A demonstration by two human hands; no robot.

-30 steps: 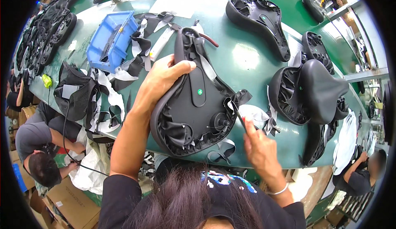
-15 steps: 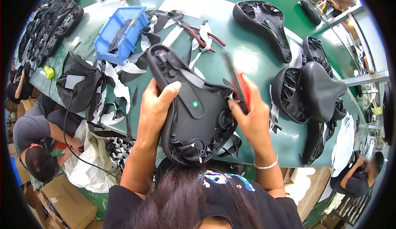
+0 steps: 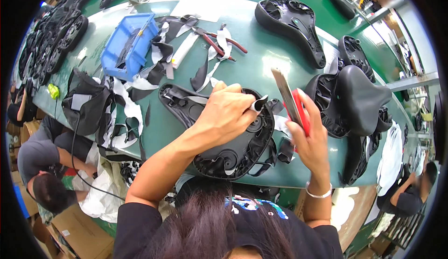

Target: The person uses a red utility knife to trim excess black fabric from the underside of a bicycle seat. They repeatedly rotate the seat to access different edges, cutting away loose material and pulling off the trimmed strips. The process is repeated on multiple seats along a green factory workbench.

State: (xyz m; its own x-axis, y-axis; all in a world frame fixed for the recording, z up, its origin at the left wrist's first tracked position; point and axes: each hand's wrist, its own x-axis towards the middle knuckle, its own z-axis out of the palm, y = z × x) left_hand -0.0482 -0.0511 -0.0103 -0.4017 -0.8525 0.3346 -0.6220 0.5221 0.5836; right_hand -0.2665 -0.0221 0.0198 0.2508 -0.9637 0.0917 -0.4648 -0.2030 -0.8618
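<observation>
A black bicycle saddle [image 3: 217, 158] lies underside up at the table's front edge, its narrow nose to the upper left. My left hand [image 3: 226, 112] is closed over the saddle, pinching a loose flap of its black cover [image 3: 259, 103] at the far right rim. To the right of the rim my right hand [image 3: 310, 140] grips a red-handled knife [image 3: 302, 114]. The knife's long blade [image 3: 286, 91] points up and away, apart from the saddle. Gathered cover edges show along the rim; my left hand and forearm hide the middle of the shell.
Cover scraps [image 3: 128, 112] lie across the left and middle, near a blue bin [image 3: 105, 61] and red-handled pliers [image 3: 219, 47]. More saddles stand at the right [image 3: 357, 100] and far side [image 3: 294, 28]. A co-worker [image 3: 51, 165] sits at the left, another [image 3: 410, 189] at the right.
My left hand has let go of the saddle's nose side and now grips the cover flap at the right. The saddle has come down flatter; the knife has moved right, away from the rim.
</observation>
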